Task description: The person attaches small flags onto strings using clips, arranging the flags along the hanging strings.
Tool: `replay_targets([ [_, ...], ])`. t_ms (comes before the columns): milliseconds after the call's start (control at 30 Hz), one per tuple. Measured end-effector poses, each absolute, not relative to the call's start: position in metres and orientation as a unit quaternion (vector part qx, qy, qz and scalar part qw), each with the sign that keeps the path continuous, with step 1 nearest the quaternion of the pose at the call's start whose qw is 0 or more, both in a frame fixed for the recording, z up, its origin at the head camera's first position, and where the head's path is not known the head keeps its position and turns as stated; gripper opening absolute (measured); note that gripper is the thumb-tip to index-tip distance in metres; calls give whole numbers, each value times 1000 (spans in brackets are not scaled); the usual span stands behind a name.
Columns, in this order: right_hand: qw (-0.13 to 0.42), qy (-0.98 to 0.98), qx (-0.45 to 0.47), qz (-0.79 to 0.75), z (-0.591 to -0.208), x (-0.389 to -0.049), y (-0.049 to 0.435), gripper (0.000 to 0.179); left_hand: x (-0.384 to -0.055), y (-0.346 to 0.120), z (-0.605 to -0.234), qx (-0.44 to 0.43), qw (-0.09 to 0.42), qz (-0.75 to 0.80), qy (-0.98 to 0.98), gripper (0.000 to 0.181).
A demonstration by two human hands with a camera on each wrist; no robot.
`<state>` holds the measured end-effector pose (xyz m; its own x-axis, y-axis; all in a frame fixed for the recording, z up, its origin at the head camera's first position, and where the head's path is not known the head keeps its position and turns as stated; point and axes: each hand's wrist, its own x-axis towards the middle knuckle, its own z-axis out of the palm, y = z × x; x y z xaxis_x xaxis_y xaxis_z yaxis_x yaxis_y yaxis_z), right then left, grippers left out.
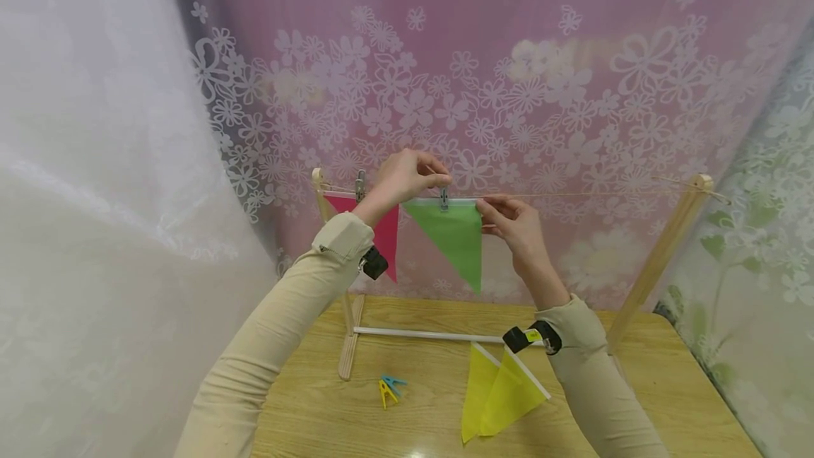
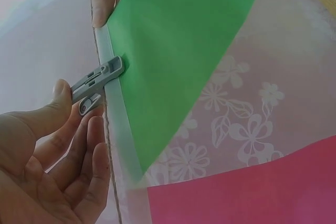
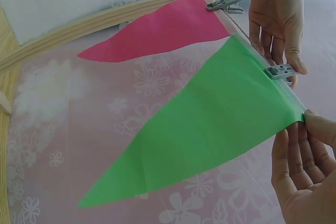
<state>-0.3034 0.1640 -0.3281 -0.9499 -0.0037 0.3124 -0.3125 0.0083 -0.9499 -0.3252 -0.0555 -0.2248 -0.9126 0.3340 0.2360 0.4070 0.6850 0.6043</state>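
Observation:
A green triangular pennant [image 1: 453, 232] with a white top band hangs along a thin string [image 1: 591, 194]. Its band is gripped by a grey clothespin [image 2: 98, 80]. My left hand [image 1: 410, 177] pinches the clothespin's handle end, thumb on one arm and fingers behind. At the pennant's right top corner, my right hand [image 1: 516, 226] holds the band between thumb and fingers, close against the string. To the left hangs a pink pennant [image 3: 163, 30], fixed with another grey clothespin [image 3: 226, 3]; my left forearm covers part of it in the head view.
The string spans two wooden posts, left and right post [image 1: 661, 260], joined low down by a white rod [image 1: 426, 334]. On the wooden table [image 1: 318, 415] lie yellow pennants [image 1: 509, 394], a yellow clothespin [image 1: 385, 394] and a blue clothespin [image 1: 393, 383]. A flowered curtain [image 1: 445, 55] hangs behind.

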Motion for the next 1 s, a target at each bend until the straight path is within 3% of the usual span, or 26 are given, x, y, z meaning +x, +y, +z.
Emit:
replay_targets([
  [1000, 92, -700, 117, 699, -333, -300, 163, 42, -325, -60, -229, -208, 33, -339, -917, 30],
])
